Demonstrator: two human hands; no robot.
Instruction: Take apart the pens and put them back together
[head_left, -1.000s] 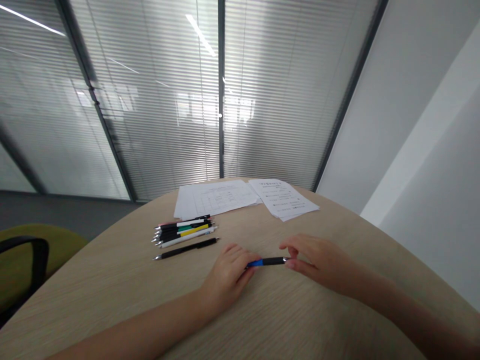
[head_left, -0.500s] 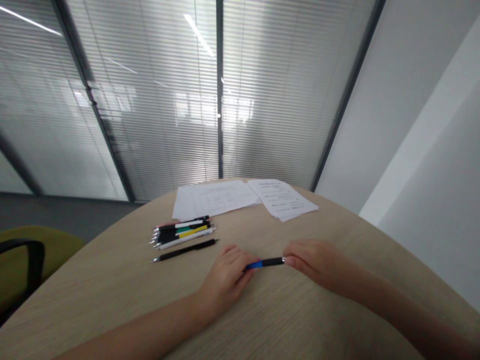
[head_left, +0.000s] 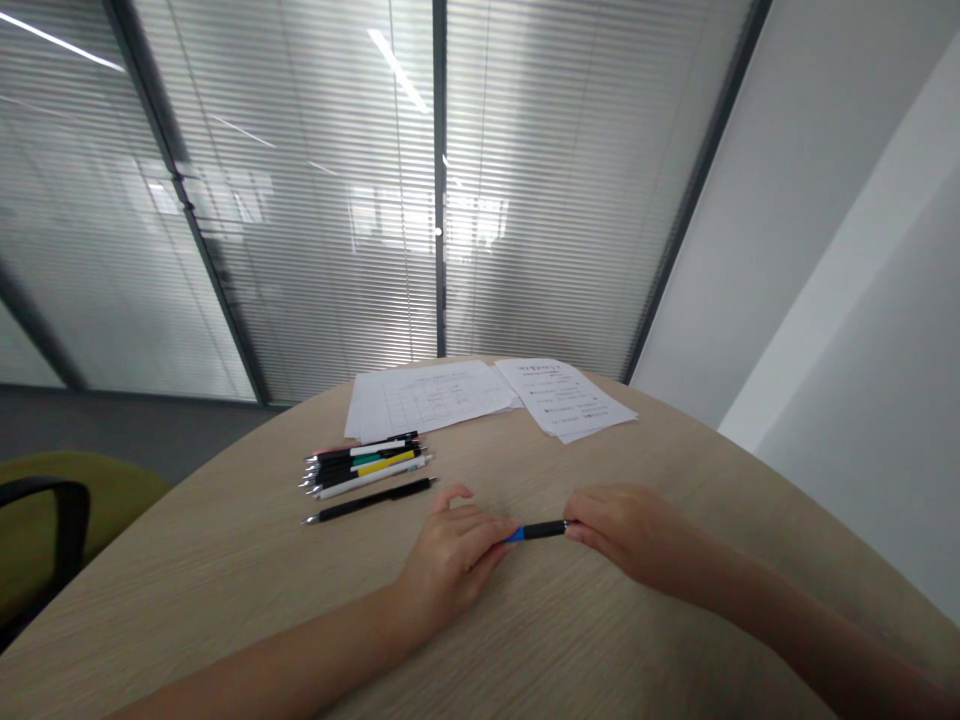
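A light wood-grain desk (head_left: 210, 600) stood before slatted blinds (head_left: 300, 250). The left hand (head_left: 454, 565) and right hand (head_left: 630, 535) pinched a blue-and-black pen (head_left: 536, 531) end to end between their fingers, lower centre. A bundle of pens (head_left: 367, 465), a black pen (head_left: 371, 501) and loose papers (head_left: 427, 400) lay beyond, mid-frame.

Bright, flat daylight comes through the slatted blinds (head_left: 300, 250), ceiling lights glare on the glass partition (head_left: 397, 70), faint shadows lie under the left hand (head_left: 450, 570) and right hand (head_left: 637, 535), and the wide-angle edges bend.
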